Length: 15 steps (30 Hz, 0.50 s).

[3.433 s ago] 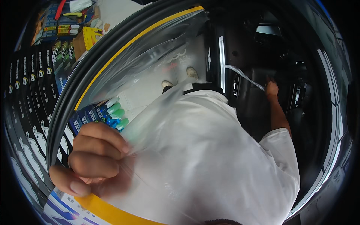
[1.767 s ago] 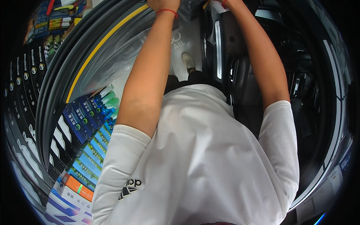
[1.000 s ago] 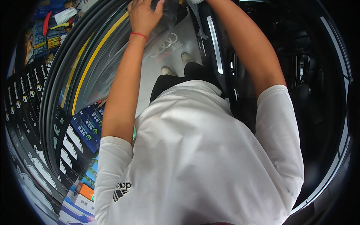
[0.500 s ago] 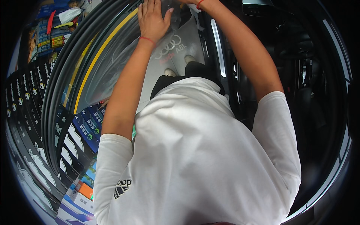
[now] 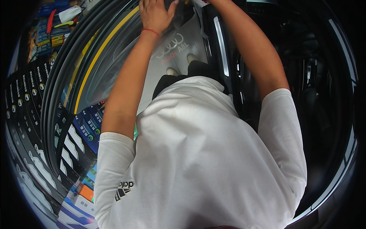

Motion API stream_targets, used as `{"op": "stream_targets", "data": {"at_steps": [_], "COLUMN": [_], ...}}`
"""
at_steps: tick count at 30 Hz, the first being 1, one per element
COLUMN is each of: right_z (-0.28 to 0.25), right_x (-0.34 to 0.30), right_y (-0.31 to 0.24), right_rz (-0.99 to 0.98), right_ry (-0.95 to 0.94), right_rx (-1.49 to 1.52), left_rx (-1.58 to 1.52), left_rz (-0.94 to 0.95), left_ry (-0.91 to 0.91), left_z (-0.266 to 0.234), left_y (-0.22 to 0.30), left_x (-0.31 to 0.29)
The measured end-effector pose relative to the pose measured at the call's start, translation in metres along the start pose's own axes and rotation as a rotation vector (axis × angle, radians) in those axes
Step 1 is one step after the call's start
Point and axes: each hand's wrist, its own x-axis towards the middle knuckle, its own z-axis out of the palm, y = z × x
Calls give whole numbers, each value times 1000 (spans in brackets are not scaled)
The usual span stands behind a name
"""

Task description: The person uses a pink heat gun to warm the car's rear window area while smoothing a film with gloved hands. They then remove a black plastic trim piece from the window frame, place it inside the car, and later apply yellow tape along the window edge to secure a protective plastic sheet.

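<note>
My left hand (image 5: 155, 15) lies at the upper middle with its thumb held apart. It presses flat near the top of an open car door (image 5: 57, 72) with a yellow stripe (image 5: 102, 55) along its edge. Under and beside it spreads a clear plastic sheet (image 5: 114, 72), wrinkled and glossy. My right hand (image 5: 207, 1) is mostly cut off by the upper edge, beside something white (image 5: 199, 3); its fingers are hidden. Just below hangs a thin greyish strip (image 5: 201, 23) that looks like film or paper.
Shelves of black boxes (image 5: 26, 114) and blue packages (image 5: 87, 126) stand on the left beyond the door. To the right is the car's dark interior (image 5: 305, 76), with a bright sill strip (image 5: 221, 45). My shoes (image 5: 172, 71) stand on the pale floor (image 5: 146, 95).
Both hands have shifted slightly up toward the top edge, and less of the right one shows. The greyish strip below it now hangs lower and longer.
</note>
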Motion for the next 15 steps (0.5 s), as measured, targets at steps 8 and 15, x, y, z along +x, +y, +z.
{"op": "stream_targets", "data": {"at_steps": [8, 15], "right_z": [-1, 4], "right_x": [-9, -6], "right_y": [5, 10], "right_rz": [72, -80], "right_ry": [-13, 78], "right_rx": [53, 5], "left_rx": [-43, -74], "left_rz": [49, 183], "left_ry": [-52, -73], "left_z": [2, -9], "left_y": [-9, -24], "left_x": [10, 11]}}
